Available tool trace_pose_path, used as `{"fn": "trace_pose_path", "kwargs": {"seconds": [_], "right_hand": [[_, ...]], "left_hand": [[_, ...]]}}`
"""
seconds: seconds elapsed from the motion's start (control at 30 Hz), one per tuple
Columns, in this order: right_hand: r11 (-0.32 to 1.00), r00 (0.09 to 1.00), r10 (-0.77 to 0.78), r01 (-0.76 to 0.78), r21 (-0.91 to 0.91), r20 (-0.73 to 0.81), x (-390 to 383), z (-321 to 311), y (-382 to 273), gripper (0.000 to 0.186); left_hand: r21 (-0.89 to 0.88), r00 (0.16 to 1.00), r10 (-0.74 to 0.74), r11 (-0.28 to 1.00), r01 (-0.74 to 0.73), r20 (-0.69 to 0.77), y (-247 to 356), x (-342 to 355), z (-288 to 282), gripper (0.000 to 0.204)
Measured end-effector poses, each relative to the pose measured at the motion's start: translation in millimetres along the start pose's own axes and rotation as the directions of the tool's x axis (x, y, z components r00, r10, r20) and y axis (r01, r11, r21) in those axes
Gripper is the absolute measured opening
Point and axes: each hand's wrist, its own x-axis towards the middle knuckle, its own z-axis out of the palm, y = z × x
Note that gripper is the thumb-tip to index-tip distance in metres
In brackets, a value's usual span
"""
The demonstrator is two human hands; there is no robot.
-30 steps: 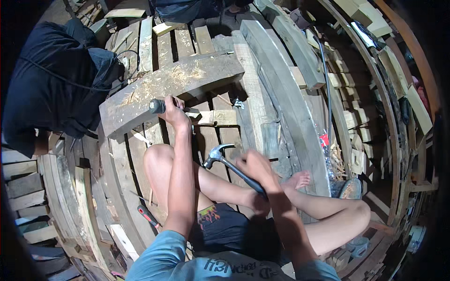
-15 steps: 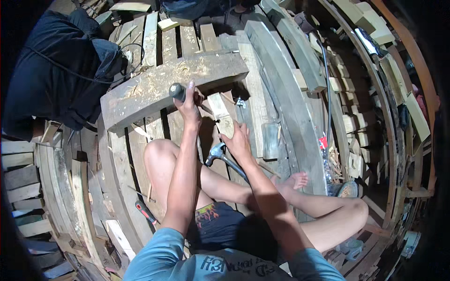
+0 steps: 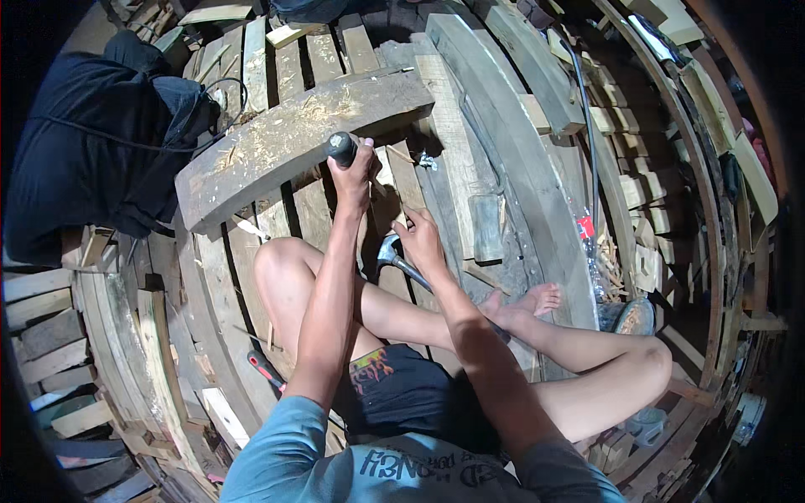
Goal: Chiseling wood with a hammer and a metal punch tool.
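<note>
My left hand point(image 3: 352, 172) is closed round the dark, round-topped handle point(image 3: 341, 148) of a tool, held upright just in front of a thick, shaving-covered beam point(image 3: 251, 147); its lower end is hidden. A pale wood piece point(image 3: 383, 170) shows partly behind that hand. My right hand point(image 3: 423, 243) has bent fingers over the shadowed gap by that piece; what they grip is unclear. Beneath this hand a claw hammer point(image 3: 398, 267) lies on the slatted wood point(image 3: 272, 218), beside my crossed legs. A red-and-black handled tool point(image 3: 267, 373) lies by my left hip.
A co-worker in dark clothing point(image 3: 101, 151) is at the left with a black cable. Dark clothing point(image 3: 306, 8) shows at the top. Long timbers point(image 3: 495, 126) run along the right, beside a black rod point(image 3: 591, 142) and stacked offcuts point(image 3: 641, 193). More boards point(image 3: 50, 335) lie lower left.
My left hand has moved right with the tool handle now upright. My right hand rose from near the hammer onto the pale piece, which has since slipped mostly from sight behind my hands.
</note>
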Motion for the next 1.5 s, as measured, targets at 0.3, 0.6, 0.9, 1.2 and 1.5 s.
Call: {"fn": "trace_pose_path", "kwargs": {"seconds": [0.3, 0.6, 0.9, 1.2, 1.5], "right_hand": [[1.0, 0.998, -0.02, 0.02, 0.004, -0.054, -7, 9, 10, 0.04], [0.998, 0.999, 0.028, -0.026, 0.06, -0.029, -6, 8, 8, 0.04], [0.999, 1.0, 0.024, -0.023, 0.03, -0.014, -5, 5, 7, 0.042], [0.997, 0.999, 0.032, -0.03, 0.073, -0.024, -4, 7, 9, 0.041], [0.997, 0.999, 0.016, -0.014, 0.073, -0.033, -5, 7, 8, 0.039]], "left_hand": [[0.048, 0.997, -0.074, 0.996, 0.074, 0.009, -3, -10, 10, 0.022], [0.033, 0.998, -0.07, 0.997, 0.07, -0.007, -14, -7, 1, 0.019], [-0.04, 0.999, -0.05, 0.998, 0.049, -0.007, -13, -9, 8, 0.025], [0.001, 0.999, -0.045, 0.999, 0.045, -0.017, -14, -9, 5, 0.023], [-0.052, 0.997, -0.074, 0.996, 0.075, 0.018, -16, -11, 0, 0.021]]}}
